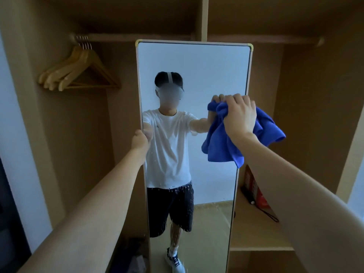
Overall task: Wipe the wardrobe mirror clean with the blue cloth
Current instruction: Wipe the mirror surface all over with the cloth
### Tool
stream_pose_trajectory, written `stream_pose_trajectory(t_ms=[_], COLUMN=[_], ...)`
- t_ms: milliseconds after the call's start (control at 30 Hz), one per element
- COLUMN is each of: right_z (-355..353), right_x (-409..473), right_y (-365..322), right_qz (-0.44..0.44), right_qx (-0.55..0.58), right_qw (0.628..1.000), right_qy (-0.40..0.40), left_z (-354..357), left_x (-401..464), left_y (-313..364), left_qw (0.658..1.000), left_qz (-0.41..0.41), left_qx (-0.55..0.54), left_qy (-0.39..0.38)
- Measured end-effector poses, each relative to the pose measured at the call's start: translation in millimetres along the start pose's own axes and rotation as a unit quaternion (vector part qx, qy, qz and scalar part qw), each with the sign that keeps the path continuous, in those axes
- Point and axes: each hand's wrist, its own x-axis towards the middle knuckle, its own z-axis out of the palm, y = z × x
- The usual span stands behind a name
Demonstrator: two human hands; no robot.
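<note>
Blue cloth (222, 142) is bunched in my right hand (239, 115), fingers curled round it, pressed on the glass near the right edge of the mirror (197, 75), approx. mid-height; the rest hangs loose below. Left hand (140, 141) grips the left frame edge. Mirror stands upright, long axis vertical, inside the wardrobe (295, 95). Hangers (78, 69) upper left; shelf (254, 229) w/ a red item (260, 196) just right of the frame.
</note>
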Motion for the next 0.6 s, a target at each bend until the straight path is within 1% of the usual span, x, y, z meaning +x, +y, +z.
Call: stream_pose_trajectory(t_ms=[100,200,233,333,367,500,600], right_z=[12,28,34,43,43,31,15], right_x=[-16,-69,-87,-126,-131,-112,-72], right_y=[-3,-7,-7,-7,-5,2,6], right_qz=[0.023,0.052,0.06,0.064,0.061,0.039,0.024], right_qx=[0.018,0.013,0.014,0.024,0.024,0.022,0.021], right_qw=[1.0,0.998,0.998,0.992,0.991,0.992,0.996], right_qy=[-0.005,0.01,-0.005,-0.102,-0.121,-0.122,-0.077], left_z=[1,2,2,2,2,1,0], left_x=[2,3,3,2,0,-9,-11], left_y=[-1,-2,-2,-1,0,3,1], left_qw=[1.0,1.0,0.999,0.999,0.999,0.999,0.999], left_qz=[0.001,0.006,0.007,0.013,0.014,0.011,0.009], left_qx=[0.007,0.022,0.027,0.031,0.029,0.021,0.024], left_qy=[0.007,0.016,0.019,0.029,0.029,0.029,0.026])
